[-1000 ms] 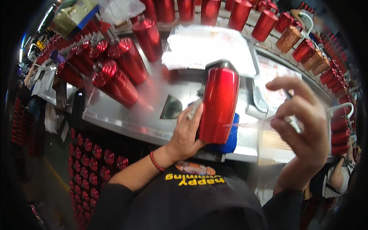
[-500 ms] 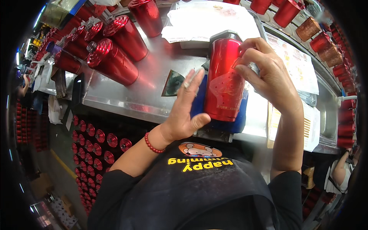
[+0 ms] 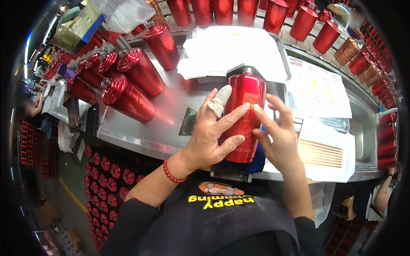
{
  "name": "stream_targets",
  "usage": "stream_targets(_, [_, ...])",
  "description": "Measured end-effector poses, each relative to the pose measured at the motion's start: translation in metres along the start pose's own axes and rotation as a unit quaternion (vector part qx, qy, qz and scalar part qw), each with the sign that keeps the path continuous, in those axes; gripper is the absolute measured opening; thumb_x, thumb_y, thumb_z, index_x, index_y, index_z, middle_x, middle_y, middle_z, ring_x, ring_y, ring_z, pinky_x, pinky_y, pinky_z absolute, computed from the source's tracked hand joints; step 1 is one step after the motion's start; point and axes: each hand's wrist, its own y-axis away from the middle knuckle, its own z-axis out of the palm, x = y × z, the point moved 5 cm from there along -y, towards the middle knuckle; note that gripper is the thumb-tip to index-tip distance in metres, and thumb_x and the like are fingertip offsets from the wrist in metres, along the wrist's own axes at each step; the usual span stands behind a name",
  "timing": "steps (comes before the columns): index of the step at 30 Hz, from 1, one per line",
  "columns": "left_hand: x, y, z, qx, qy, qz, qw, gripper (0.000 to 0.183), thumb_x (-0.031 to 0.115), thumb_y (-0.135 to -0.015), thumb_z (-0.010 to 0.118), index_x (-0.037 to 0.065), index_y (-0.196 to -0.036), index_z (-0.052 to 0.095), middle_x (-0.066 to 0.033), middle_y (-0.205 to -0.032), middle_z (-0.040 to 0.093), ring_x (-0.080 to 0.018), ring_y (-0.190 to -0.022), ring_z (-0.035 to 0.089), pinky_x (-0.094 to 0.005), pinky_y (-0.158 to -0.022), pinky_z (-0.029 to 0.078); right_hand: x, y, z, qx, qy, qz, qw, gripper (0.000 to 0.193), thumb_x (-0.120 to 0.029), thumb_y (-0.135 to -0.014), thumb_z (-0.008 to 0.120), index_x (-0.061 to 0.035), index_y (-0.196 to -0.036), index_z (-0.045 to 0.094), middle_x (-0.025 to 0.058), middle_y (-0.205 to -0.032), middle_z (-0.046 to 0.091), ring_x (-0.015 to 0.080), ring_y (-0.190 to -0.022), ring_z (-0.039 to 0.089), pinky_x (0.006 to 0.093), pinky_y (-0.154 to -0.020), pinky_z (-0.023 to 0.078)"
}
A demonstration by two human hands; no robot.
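A glossy red metal bottle (image 3: 246, 87) lies on a dark blue support (image 3: 258, 160), its neck pointing away from me. Gold marks show on its upper side. My left hand (image 3: 208, 135) rests on it with the fingers spread, index and thumb tips against the surface. A pale finger cot (image 3: 220, 100) covers one finger of that hand. The fingers of my right hand (image 3: 277, 138) are apart and lightly bent, and their tips touch the bottle near my left index fingertip. Whether a thin film lies under the fingertips, I cannot tell.
Several red bottles (image 3: 128, 99) stand at the left of the metal bench (image 3: 141, 138). White paper (image 3: 228, 51) covers a tray behind the bottle. Sheets with gold stripes (image 3: 326, 153) lie at right, near a sink (image 3: 363, 141). More bottles line a curved conveyor (image 3: 294, 42) behind.
My left hand has come onto the bottle from its left side. The right hand has moved from the bottle's upper right edge to its middle. The whole view has shifted.
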Motion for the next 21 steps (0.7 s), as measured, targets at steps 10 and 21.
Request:
stream_targets(10, [-0.007,-0.006,0.001,-0.036,-0.014,-0.004,0.999,0.065,0.051,-0.095,0.063,0.017,-0.149,0.055,-0.0302,-0.159,0.032,-0.0495,-0.144,0.033,-0.0551,-0.121,0.020,0.012,0.008,0.008,-0.030,-0.049,0.050,0.997,0.053,-0.018,-0.094,0.068,-0.0093,-0.145,0.057,0.0215,-0.153,0.041,0.0368,-0.127,0.049,0.0455,-0.107,0.043])
stream_targets(21, [-0.012,-0.010,-0.001,-0.033,-0.009,-0.011,0.999,0.066,0.053,-0.097,0.060,0.018,-0.152,0.051,-0.0307,-0.157,0.035,-0.0493,-0.141,0.036,-0.0543,-0.117,0.025,0.011,0.006,0.006,-0.048,-0.079,0.078,0.993,0.060,-0.008,-0.090,0.071,-0.0115,-0.147,0.055,0.0223,-0.156,0.037,0.0386,-0.131,0.047,0.0453,-0.108,0.044])
